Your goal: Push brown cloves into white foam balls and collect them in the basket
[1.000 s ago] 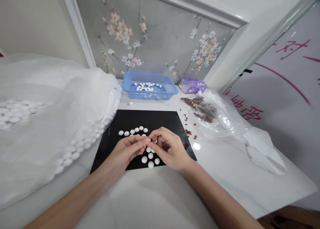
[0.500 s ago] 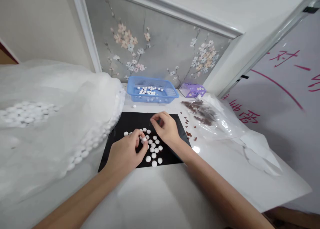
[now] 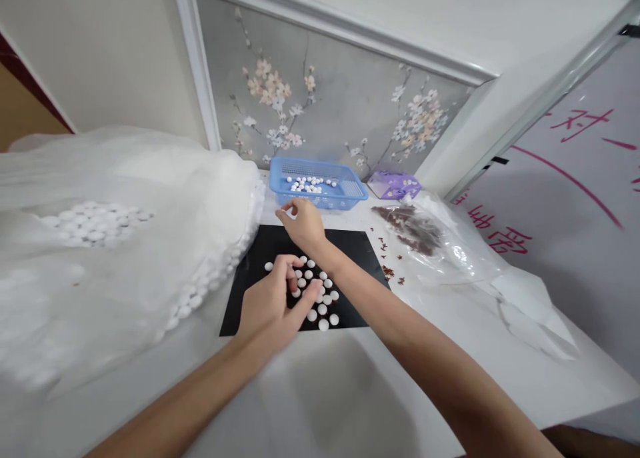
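Right hand (image 3: 301, 223) rose toward the blue basket (image 3: 320, 201), left hand (image 3: 270, 306) over white discs (image 3: 322, 309), both grips narrow.

black mat (image 3: 345, 258) | white discs (image 3: 323, 309) | blue mesh basket (image 3: 320, 202) | grey blossom-patterned wall panel (image 3: 350, 111)

Bare left forearm (image 3: 175, 391), bare right forearm (image 3: 430, 331), slim fingers (image 3: 286, 208)

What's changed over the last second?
The right hand moved away from the left, forward to the far edge of the black mat, near the blue basket; can't tell if it holds anything. The left hand stays over the white discs on the mat. Basket and mat stayed put; only the view shifted.
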Available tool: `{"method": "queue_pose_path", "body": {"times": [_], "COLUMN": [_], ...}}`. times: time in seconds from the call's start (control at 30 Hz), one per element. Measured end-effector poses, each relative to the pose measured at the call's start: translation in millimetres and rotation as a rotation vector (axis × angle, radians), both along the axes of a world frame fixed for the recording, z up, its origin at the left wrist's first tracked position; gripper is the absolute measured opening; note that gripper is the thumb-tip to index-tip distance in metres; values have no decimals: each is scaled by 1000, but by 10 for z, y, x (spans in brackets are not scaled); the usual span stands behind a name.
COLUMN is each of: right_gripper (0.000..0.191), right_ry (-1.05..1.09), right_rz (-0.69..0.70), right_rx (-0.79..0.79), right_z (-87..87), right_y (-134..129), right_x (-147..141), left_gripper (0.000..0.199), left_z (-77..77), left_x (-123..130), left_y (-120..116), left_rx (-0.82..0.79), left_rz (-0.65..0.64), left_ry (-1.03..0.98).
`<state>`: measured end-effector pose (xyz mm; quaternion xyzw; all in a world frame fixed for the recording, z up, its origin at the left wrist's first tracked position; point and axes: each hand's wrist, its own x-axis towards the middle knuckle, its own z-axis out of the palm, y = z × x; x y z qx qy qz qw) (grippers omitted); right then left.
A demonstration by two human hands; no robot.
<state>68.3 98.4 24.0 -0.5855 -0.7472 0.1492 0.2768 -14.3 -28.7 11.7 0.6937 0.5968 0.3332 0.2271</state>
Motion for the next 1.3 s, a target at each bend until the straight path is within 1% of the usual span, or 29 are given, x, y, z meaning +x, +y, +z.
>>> {"method": "queue_pose_path", "body": {"times": [0.07,0.13,0.17,0.2,0.27,0.33,0.37,0.47,0.5,0.57,0.63,0.7,0.73,0.83,0.93,1.03,1.13,1.23,1.3], "right_gripper": [18,14,12,12,20,26,27,27,23,18,15,12,11,12,12,12,11,9,9], "right_ry": [195,275,294,294,298,292,279,223,220,219,167,86,49,-26,-105,-171,-210,-165,-44], "right_rz": [69,173,218,247,245,245,264,329,316,222,107,56,58,109,162,215,208,170,176], "right_rx": [125,190,211,209,215,201,180,107,110,139,141,115,94,21,-27,-40,-21,21,72], "right_z": [31,11,-16,-49,-117,-154,-155,-108,-88,-60,-49,-47,-49,-62,-99,-145,-171,-166,-158], "right_y": [-354,-702,-845,-957,-1081,-1088,-1062,-937,-892,-815,-762,-739,-738,-761,-791,-797,-783,-786,-815], "right_x": [169,347,424,488,573,626,656,824,909,1098,1266,1366,1385,1344,1249,1194,1196,1195,1159], "left_gripper": [36,40,41,41,38,35,35,35,35,32,29,31,33,37,30,30,30,28,27], "left_z": [-13,-38,-53,-68,-94,-111,-116,-117,-114,-105,-96,-88,-85,-75,-71,-82,-95,-91,-79], "left_x": [21,48,63,76,94,98,94,75,70,69,76,86,90,93,89,90,95,98,99], "left_y": [-25,-36,-37,-34,-16,16,34,84,96,113,123,132,135,138,132,136,149,151,138], "left_rx": [-18,-22,-31,-54,-115,-168,-182,-191,-192,-202,-205,-202,-206,-224,-229,-232,-222,-237,-268], "left_rz": [81,131,119,76,-28,-78,-73,-4,26,70,85,94,102,127,128,151,183,197,169], "left_ry": [-244,-432,-484,-509,-522,-543,-566,-636,-653,-668,-678,-699,-715,-729,-679,-645,-658,-684,-691]}}
